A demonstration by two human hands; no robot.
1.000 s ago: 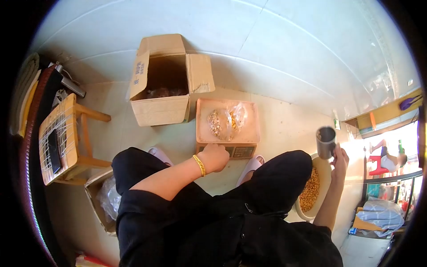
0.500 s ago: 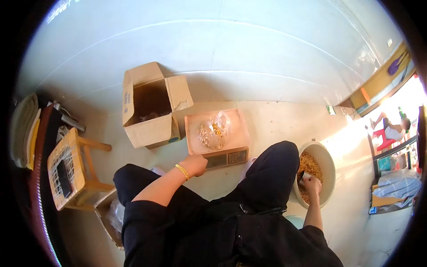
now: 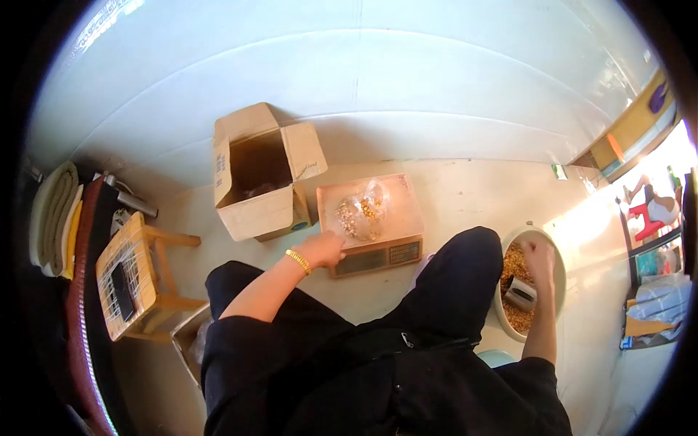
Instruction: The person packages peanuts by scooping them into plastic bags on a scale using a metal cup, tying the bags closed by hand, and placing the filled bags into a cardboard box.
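Observation:
A clear plastic bag with pale and yellow pieces lies on the pink-orange tray of a weighing scale. My left hand, with a gold bracelet at the wrist, is at the scale's near left corner; its fingers are curled and no object shows in them. On the right, my right hand is closed over a pale bucket of golden-brown grain-like pieces. What it holds, if anything, is hidden. A scoop with a light body and dark end lies on those pieces, apart from the hand.
An open cardboard box stands by the wall, left of the scale. Further left is a wooden stool with a dark phone-like object on it. Another box sits beside my left leg. A person is at far right.
My right hand has let go of the scoop and moved up toward the bucket's far side. My left hand has shifted slightly toward the scale's tray. The whole view has shifted a little.

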